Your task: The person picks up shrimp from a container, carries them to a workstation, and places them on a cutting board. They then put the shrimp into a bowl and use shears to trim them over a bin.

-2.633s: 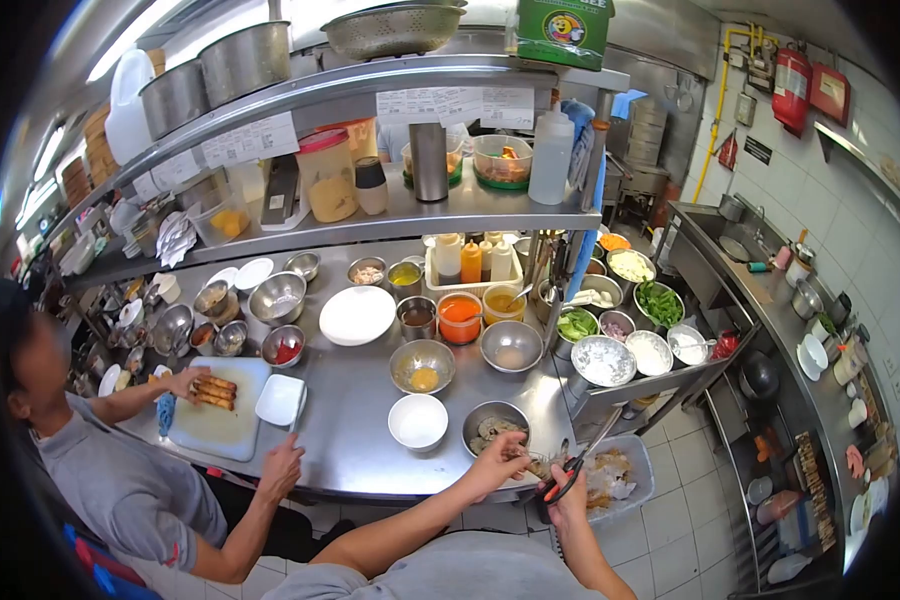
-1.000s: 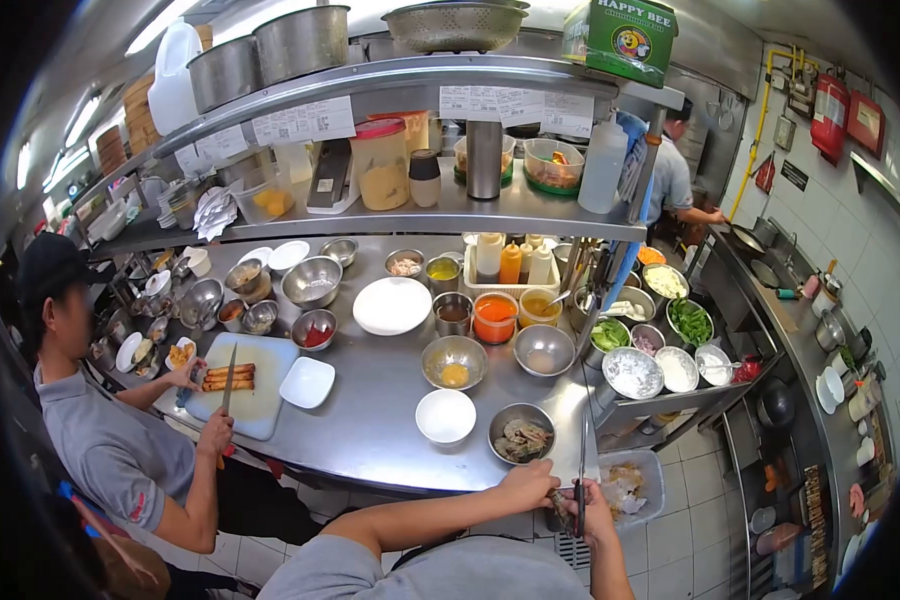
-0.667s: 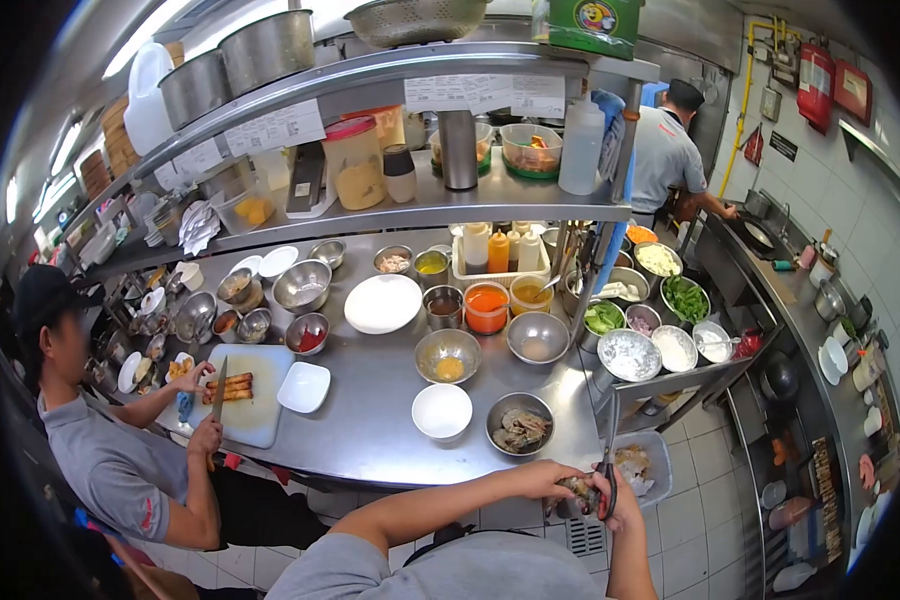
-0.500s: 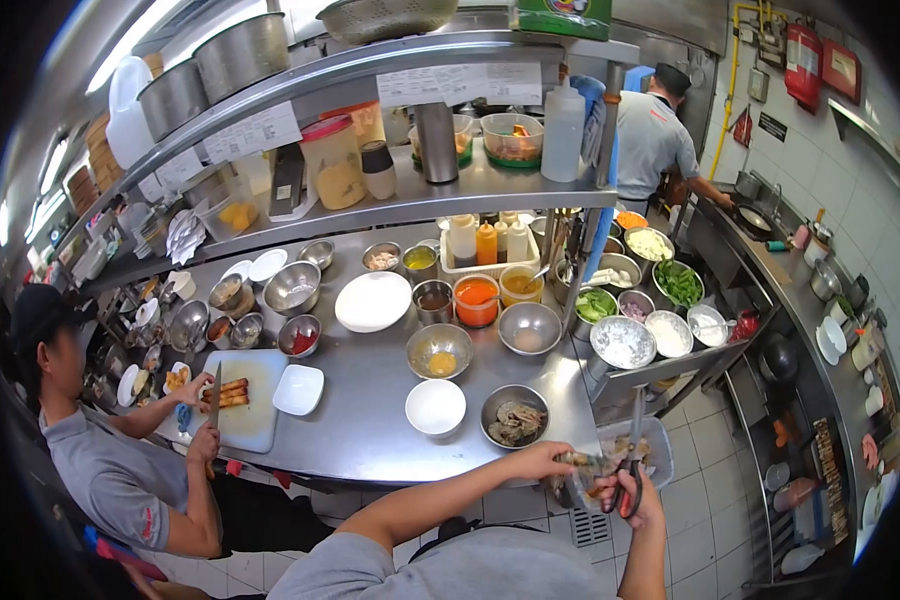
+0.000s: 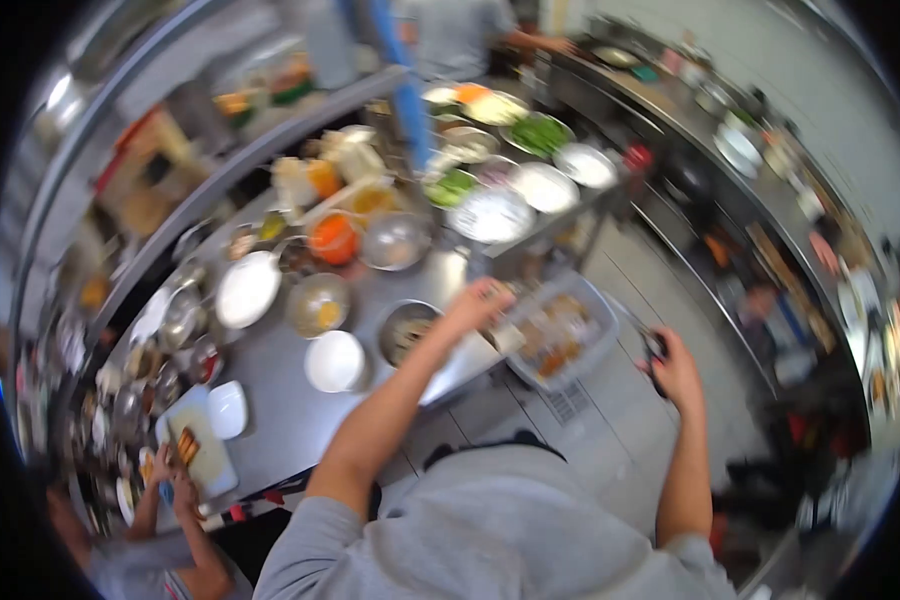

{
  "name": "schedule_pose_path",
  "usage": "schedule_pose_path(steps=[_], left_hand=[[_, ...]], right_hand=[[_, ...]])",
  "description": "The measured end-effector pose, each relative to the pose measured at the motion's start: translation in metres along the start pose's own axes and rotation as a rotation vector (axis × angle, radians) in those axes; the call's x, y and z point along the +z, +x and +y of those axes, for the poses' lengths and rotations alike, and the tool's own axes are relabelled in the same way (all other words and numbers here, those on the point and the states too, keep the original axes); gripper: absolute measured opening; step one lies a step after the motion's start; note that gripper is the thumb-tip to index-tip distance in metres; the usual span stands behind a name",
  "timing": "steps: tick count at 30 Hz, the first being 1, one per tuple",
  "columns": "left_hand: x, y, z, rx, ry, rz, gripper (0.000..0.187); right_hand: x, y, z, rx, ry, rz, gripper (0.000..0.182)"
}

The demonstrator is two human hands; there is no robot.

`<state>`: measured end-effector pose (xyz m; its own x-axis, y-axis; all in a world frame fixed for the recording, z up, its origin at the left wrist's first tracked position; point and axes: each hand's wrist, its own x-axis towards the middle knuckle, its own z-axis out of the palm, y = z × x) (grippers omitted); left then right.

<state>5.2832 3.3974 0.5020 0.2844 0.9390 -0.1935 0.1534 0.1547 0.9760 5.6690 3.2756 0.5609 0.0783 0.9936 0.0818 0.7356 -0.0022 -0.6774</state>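
Observation:
My right hand (image 5: 676,372) is closed around the dark handles of a pair of scissors (image 5: 654,350), out over the floor to the right of the bin. The scissor blades point up and to the left. My left hand (image 5: 484,303) is by the counter edge, fingers curled together; motion blur hides what is in them. Below and right of it, a clear plastic bin (image 5: 610,338) contains pale and orange-brown scraps. To its left, a metal bowl (image 5: 382,338) of greyish shrimp stands on the counter, partly behind my left forearm.
A white bowl (image 5: 334,362), a metal bowl with yolk (image 5: 318,304) and a white oval plate (image 5: 248,290) stand on the steel counter (image 5: 280,410). At lower left a co-worker's hands (image 5: 175,480) are over a cutting board (image 5: 218,462). Ingredient pans (image 5: 490,216) stand beyond.
My view has swung right and blurred. The scissors have moved right, away from the bin and my left hand. My hands, close together before, are now well apart.

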Motion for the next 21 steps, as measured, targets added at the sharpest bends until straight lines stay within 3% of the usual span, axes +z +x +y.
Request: schedule_pose_path(steps=[2,5,15,21], left_hand=[[0.015,0.010,0.028,0.008,0.088,0.033,0.030],[0.032,0.033,0.041,0.048,0.107,-0.010,0.025],[0.075,0.071,0.038,0.112,0.427,-0.095,0.030],[0.083,0.073,0.039,-0.001,0.279,-0.084,0.030]], right_hand=[[0.002,0.000,0.000,-0.011,-0.169,-0.030,0.060],[-0.004,0.005,-0.017,0.156,-0.232,-0.093,0.063],[0.035,0.046,0.004,-0.021,-0.335,-0.097,0.049],[0.035,0.061,0.015,0.040,-0.332,-0.216,0.049]])
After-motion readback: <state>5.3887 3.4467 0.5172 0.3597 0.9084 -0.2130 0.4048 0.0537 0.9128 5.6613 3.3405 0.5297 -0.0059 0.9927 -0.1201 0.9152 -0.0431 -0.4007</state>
